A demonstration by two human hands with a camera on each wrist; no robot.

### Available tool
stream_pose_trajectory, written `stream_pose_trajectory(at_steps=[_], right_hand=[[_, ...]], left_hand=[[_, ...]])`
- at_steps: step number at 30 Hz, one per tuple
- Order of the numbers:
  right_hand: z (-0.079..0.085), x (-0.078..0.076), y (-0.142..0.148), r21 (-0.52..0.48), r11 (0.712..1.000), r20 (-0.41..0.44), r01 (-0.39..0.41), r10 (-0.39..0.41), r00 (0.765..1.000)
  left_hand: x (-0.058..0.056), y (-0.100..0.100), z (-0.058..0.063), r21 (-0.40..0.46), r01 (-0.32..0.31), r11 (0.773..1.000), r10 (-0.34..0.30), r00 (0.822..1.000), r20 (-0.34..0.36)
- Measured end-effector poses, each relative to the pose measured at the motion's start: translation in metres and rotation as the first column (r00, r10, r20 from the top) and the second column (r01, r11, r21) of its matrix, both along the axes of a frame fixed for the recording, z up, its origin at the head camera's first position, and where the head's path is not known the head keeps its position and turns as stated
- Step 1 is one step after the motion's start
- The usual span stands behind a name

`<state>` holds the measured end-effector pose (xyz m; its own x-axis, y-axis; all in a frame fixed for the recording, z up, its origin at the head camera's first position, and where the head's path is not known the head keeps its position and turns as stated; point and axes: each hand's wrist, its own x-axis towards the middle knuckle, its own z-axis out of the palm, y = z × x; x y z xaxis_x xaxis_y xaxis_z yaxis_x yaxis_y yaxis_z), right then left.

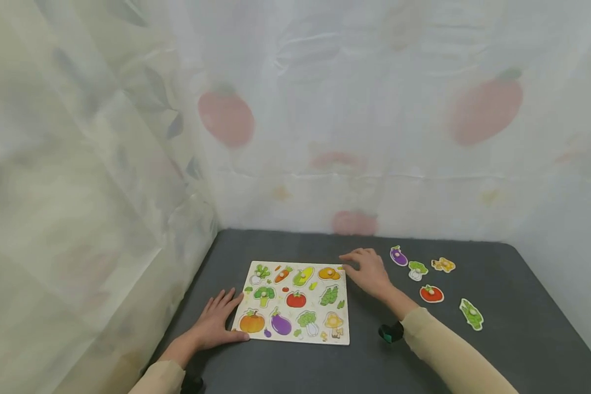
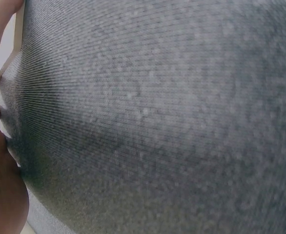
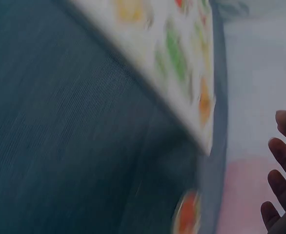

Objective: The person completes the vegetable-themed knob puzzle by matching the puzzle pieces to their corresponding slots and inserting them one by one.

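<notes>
Beige sleeves (image 1: 453,350), smooth and softly creased, lie nearest the camera. Beneath them is a dark grey surface (image 1: 295,366) covered in cloth; the left wrist view shows its fine, ribbed weave. Pale, thin curtains (image 1: 285,202) with faded red fruit prints hang wrinkled around it.

The board (image 1: 313,301) lies flat on the surface between the hands: a thin white rectangle with straight edges, bearing colourful vegetable pictures in rows. Knobs show on several of them, among them the broccoli (image 1: 264,295) and the pumpkin (image 1: 251,322).

The left hand (image 1: 214,325) is spread, its fingers at the board's left edge and its thumb by the near corner. The right hand (image 1: 369,273) is beside the far right corner, fingers apart and loosely bent; whether it touches the board I cannot tell.

To the right lie flat, white-rimmed cutouts: purple eggplant (image 1: 398,256), leafy green (image 1: 416,271), yellow mushroom (image 1: 444,265), red tomato (image 1: 431,294) and green pea pod (image 1: 471,314).
</notes>
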<state>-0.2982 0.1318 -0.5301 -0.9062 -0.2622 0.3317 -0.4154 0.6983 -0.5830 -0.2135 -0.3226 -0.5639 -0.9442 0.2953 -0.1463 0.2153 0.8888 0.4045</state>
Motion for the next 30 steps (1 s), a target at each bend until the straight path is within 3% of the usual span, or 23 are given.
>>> stream_pose_trajectory(at_steps=[8, 14, 21, 30], right_hand=[[-0.023, 0.011, 0.100, 0.040, 0.997, 0.025, 0.067, -0.068, 0.997], [-0.028, 0.029, 0.156, 0.126, 0.987, 0.084, 0.102, -0.113, 0.990], [-0.031, 0.045, 0.187, 0.140, 0.986, 0.133, 0.086, -0.105, 0.986], [-0.035, 0.050, 0.201, 0.094, 0.993, 0.165, 0.075, -0.090, 0.982]], left_hand=[[0.000, -0.002, -0.002, -0.007, -0.003, 1.000, 0.003, 1.000, 0.004], [0.001, -0.003, -0.002, -0.016, -0.009, 1.000, 0.009, 1.000, 0.002], [0.001, -0.002, -0.002, -0.027, -0.012, 1.000, 0.012, 1.000, -0.003], [-0.001, 0.000, -0.003, -0.024, -0.007, 1.000, 0.007, 1.000, -0.008]])
